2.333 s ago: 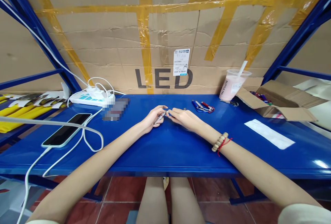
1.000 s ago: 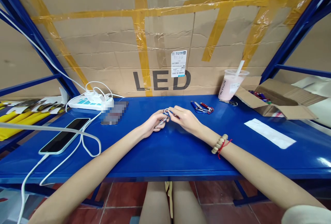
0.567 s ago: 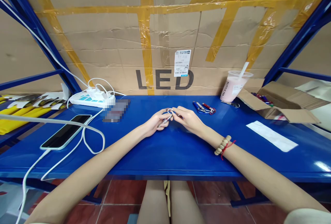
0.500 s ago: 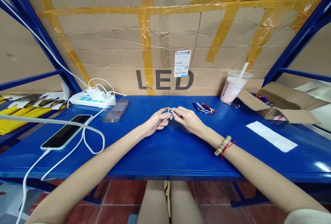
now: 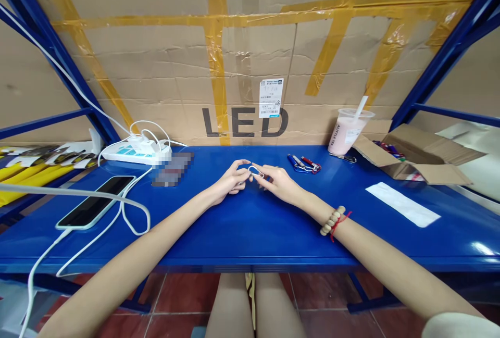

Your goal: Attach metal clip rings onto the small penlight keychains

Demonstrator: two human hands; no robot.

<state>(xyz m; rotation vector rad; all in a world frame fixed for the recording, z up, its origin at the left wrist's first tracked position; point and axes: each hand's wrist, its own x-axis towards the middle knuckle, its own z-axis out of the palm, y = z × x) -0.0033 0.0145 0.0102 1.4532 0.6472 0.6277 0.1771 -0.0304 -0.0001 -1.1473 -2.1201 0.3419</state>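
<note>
My left hand (image 5: 226,186) and my right hand (image 5: 280,180) meet just above the middle of the blue table (image 5: 250,228). Between their fingertips is a silver carabiner (image 5: 255,169), its loop showing in the gap. Both hands are closed on it in a pinch; whatever hangs from it is mostly covered by the fingers. To the right of my right hand lies a small bunch of blue, silver and red pen-shaped keychains (image 5: 304,164) with clips.
At right stand a drink cup (image 5: 346,135), an open cardboard box (image 5: 410,169) and a white paper strip (image 5: 402,204). A phone (image 5: 96,203) with a looping cable, a power strip (image 5: 136,154) and a blurred-out flat item (image 5: 174,170) occupy the left. Behind rises a large taped carton (image 5: 172,83).
The carabiner's loop shows more openly between my hands now. The silver cylinder visible in my left fingers before is now hidden. The view has shifted slightly.
</note>
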